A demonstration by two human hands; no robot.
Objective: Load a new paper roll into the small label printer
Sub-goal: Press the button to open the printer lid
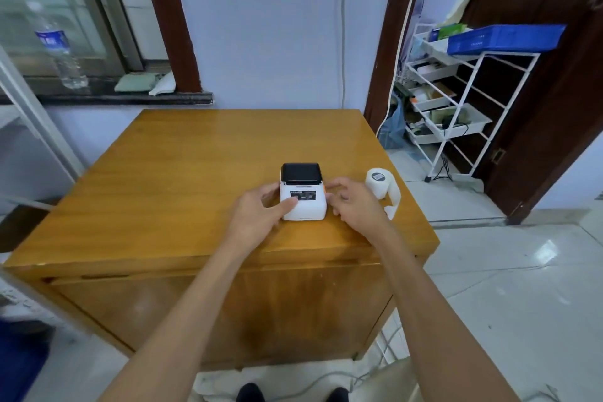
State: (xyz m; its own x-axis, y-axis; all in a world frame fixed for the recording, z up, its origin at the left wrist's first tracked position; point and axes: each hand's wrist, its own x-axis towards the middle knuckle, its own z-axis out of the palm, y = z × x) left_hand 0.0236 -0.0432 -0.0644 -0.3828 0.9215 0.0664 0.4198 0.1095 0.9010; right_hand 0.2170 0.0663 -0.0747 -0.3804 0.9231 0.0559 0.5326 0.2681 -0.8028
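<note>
A small white label printer (303,202) with a black lid at its far end sits on the wooden table (182,179), near the front right. My left hand (261,209) grips its left side, thumb on the top panel. At the printer's right side my right hand (352,202) hovers with curled, spread fingers; whether it touches the printer is unclear. A white paper roll (378,182) stands upright to the right of the printer, a loose strip trailing toward the table's edge. The printer's lid looks closed.
The table's right edge runs just past the roll. Beyond it stands a white wire shelf rack (456,101) with a blue tray on top. A plastic water bottle (58,46) stands on the window sill at the back left.
</note>
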